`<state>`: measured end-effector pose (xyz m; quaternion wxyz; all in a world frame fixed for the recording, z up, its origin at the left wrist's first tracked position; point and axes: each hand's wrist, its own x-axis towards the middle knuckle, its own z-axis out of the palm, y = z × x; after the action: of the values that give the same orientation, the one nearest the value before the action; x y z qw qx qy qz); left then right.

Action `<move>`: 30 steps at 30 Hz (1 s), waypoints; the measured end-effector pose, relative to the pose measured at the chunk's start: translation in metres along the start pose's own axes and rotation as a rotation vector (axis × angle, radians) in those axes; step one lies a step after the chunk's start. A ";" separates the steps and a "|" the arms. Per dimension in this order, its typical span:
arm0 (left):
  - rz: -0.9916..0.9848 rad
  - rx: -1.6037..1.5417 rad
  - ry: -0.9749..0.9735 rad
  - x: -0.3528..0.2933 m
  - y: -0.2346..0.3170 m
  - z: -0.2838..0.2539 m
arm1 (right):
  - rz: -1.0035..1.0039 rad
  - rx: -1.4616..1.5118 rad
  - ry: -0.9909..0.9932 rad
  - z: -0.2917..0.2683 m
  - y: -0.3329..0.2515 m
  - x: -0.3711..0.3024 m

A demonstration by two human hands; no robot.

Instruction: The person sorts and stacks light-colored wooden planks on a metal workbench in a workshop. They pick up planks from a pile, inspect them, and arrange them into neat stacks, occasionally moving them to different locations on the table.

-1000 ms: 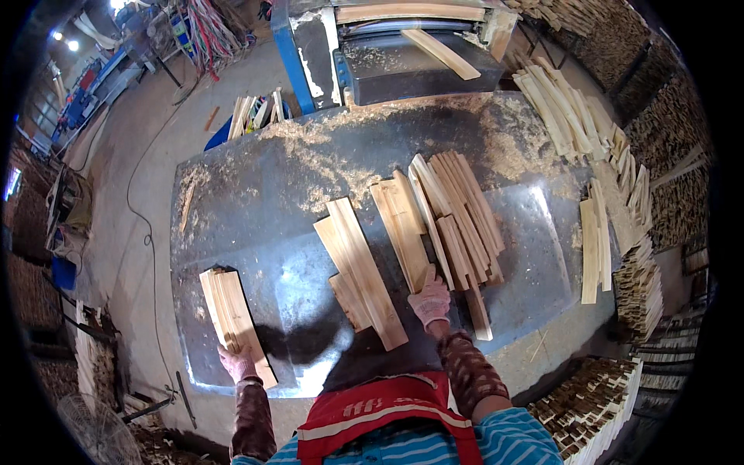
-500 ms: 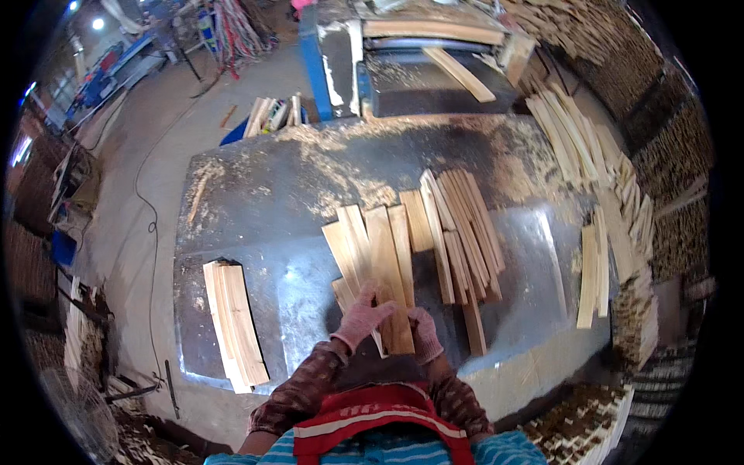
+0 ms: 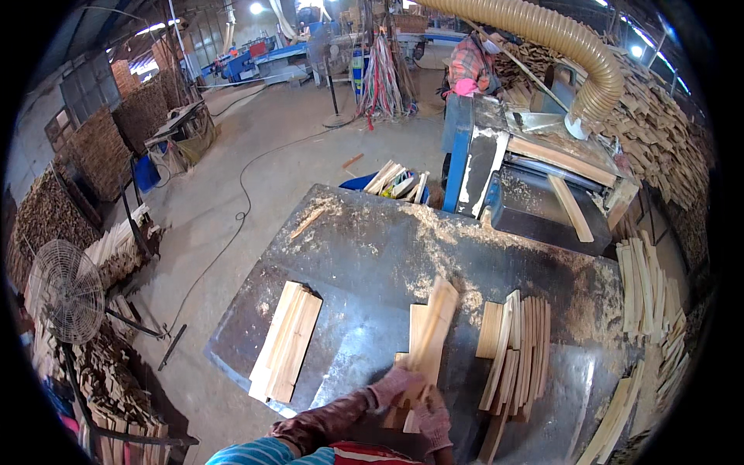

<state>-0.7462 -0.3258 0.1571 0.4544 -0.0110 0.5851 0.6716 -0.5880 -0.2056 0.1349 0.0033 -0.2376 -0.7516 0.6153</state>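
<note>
In pink gloves, my left hand (image 3: 395,387) and my right hand (image 3: 432,422) close on the near end of a few wooden slats (image 3: 434,325). These slats are held together, slanting over a paler board (image 3: 417,316) on the dark metal table (image 3: 341,225). My left hand grips from the left side, my right from the lower right; the slats hide some fingertips. Right of my hands lies a fanned row of narrow slats (image 3: 531,356) beside a short wide board (image 3: 489,329). A neat stack of slats (image 3: 287,341) sits at the table's left.
Beyond the table stands a blue-framed machine (image 3: 465,155) with a slat (image 3: 570,208) on its outfeed and a ribbed hose (image 3: 597,62) above. A person (image 3: 471,66) is behind it. A blue tub of offcuts (image 3: 395,182), a fan (image 3: 66,291) and wood piles (image 3: 647,287) surround the table.
My view has swung left and up, showing more of the workshop. The spread slats under my hands are now drawn together into a tighter bunch, with the upper ones tilted to the right.
</note>
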 end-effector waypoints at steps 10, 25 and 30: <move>-0.151 0.652 0.885 -0.079 -0.058 -0.208 | 0.330 -0.876 0.439 -0.076 0.022 0.020; 0.529 0.275 1.410 -0.097 -0.087 -0.228 | 0.349 -1.046 0.613 -0.048 0.006 0.116; 0.469 0.578 1.058 -0.056 -0.082 -0.206 | 0.025 -0.479 0.603 -0.072 0.050 0.119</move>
<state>-0.7682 -0.5310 0.0590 -0.0695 -0.0894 0.8740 0.4725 -0.6546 -0.0891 0.0715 0.1613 -0.4110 -0.8365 0.3246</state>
